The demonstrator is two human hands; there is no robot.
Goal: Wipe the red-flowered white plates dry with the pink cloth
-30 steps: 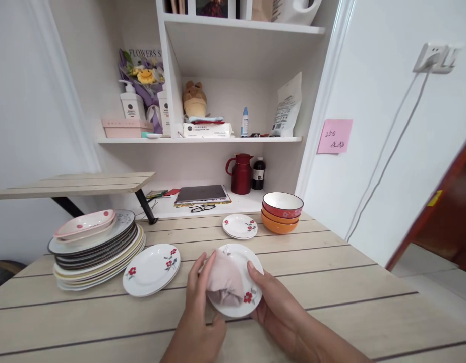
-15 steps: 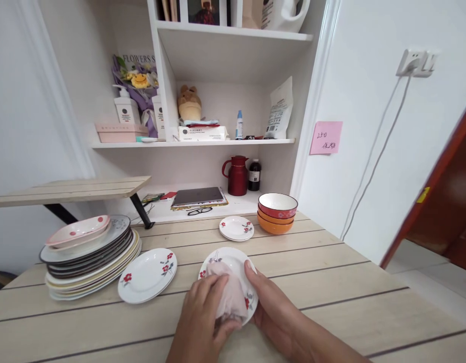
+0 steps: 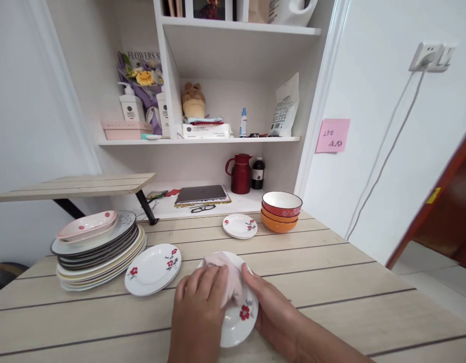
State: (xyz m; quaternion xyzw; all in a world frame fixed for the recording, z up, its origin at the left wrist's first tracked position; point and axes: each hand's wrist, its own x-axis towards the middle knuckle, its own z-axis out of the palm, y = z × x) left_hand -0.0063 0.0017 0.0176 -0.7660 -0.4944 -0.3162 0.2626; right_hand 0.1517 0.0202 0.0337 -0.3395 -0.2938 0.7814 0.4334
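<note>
My right hand (image 3: 269,307) grips the right rim of a white plate (image 3: 236,330) with red flowers, thumb on top and fingers underneath. On the plate's upper left part, my left hand (image 3: 200,297) presses a pale pink cloth (image 3: 233,282), its fingers closed over it. The left hand covers the plate's left side. Left of my hands lies a small stack of matching flowered plates (image 3: 153,269). Further back are more small flowered plates (image 3: 239,225), beside a stack of red and orange bowls (image 3: 281,214).
A tall pile of plates (image 3: 100,267), topped by pink-and-white dishes (image 3: 87,225), stands at the left near a raised wooden shelf (image 3: 77,185). At the back are a laptop (image 3: 201,193), glasses (image 3: 203,208), a red jug (image 3: 241,174) and a dark bottle (image 3: 257,174).
My left hand has slid the cloth up the plate toward its far edge, uncovering the flower at the lower right. My right hand still holds the rim. The view has shifted slightly.
</note>
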